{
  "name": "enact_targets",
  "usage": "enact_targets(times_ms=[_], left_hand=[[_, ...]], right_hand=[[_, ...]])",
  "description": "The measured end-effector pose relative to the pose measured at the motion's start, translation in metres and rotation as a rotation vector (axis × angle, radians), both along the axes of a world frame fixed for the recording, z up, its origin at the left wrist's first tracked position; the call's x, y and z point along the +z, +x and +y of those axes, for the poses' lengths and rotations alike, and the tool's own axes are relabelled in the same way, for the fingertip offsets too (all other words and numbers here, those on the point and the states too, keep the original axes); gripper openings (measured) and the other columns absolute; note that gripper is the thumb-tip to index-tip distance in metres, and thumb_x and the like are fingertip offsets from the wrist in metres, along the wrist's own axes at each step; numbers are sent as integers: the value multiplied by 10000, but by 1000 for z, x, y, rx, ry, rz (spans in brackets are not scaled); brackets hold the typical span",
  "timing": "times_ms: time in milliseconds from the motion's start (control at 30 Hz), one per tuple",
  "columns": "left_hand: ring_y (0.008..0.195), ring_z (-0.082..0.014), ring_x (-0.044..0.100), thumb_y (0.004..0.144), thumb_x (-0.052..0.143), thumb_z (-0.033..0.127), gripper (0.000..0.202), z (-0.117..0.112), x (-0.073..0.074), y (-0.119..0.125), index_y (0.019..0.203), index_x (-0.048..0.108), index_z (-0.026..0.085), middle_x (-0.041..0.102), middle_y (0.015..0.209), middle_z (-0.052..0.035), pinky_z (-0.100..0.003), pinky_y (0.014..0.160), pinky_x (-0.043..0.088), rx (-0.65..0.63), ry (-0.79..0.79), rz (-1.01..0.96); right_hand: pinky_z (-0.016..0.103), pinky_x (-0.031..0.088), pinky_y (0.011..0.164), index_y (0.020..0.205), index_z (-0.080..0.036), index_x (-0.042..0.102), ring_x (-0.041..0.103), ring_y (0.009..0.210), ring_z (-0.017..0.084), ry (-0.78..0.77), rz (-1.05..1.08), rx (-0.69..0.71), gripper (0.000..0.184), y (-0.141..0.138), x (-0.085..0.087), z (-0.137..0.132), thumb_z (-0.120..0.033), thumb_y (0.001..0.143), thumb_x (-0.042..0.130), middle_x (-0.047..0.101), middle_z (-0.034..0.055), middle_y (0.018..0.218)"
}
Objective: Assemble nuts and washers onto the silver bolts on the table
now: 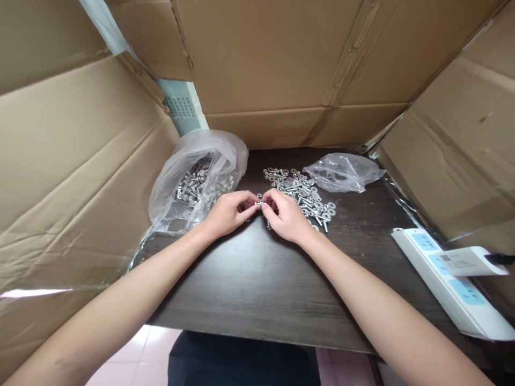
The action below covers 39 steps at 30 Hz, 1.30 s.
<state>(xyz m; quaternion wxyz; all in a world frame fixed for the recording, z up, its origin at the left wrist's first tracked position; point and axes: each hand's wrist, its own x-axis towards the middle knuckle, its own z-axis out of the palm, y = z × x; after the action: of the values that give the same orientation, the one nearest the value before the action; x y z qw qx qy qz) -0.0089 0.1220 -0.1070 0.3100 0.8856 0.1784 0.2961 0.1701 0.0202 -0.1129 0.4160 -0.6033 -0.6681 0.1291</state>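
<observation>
Between my fingertips, over the dark table, is a small metal bolt lying roughly crosswise. My left hand pinches its left end, and my right hand pinches its right end. The fingers partly cover it, so I cannot tell whether a nut or washer is on it. Just beyond the fingertips lies a small nut or washer. Another bolt shows just below my right fingers. A loose pile of bolts, nuts and washers spreads behind and to the right of my right hand.
An open clear plastic bag with many metal fasteners stands at the left. A flatter plastic bag lies at the back right. A white power strip with a plugged-in adapter is on the right. Cardboard walls surround the table.
</observation>
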Motion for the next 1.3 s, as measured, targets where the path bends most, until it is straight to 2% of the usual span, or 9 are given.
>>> enact_targets(times_ms=[367,700,1067,1300], left_hand=[[750,-147,677,964,666,290,143,-1,1,0,1014,737,176,763,904,-35,-235,660,534,6,-15,9],[745,-135,681,949,686,264,136,0,1,1,1038,733,173,768,912,-31,-217,645,538,10,-29,-12],[755,-146,685,960,674,280,137,-1,2,0,1028,730,176,770,923,-39,-231,653,544,15,-22,0],[757,-146,685,964,674,292,146,0,1,0,1029,735,176,771,923,-38,-228,646,537,10,-25,2]], right_hand=[[350,429,753,884,-223,528,595,831,222,6,-63,-14,142,0,-2,3,-285,993,461,651,59,877],[357,420,767,897,-218,535,597,851,228,13,-78,-19,189,0,-3,3,-308,1020,424,655,69,895],[350,440,741,957,-219,544,601,810,213,-11,-13,-4,72,0,0,0,-265,962,489,645,49,900],[354,430,758,911,-220,540,599,841,223,-1,-57,-10,132,0,-2,2,-284,991,458,652,60,904]])
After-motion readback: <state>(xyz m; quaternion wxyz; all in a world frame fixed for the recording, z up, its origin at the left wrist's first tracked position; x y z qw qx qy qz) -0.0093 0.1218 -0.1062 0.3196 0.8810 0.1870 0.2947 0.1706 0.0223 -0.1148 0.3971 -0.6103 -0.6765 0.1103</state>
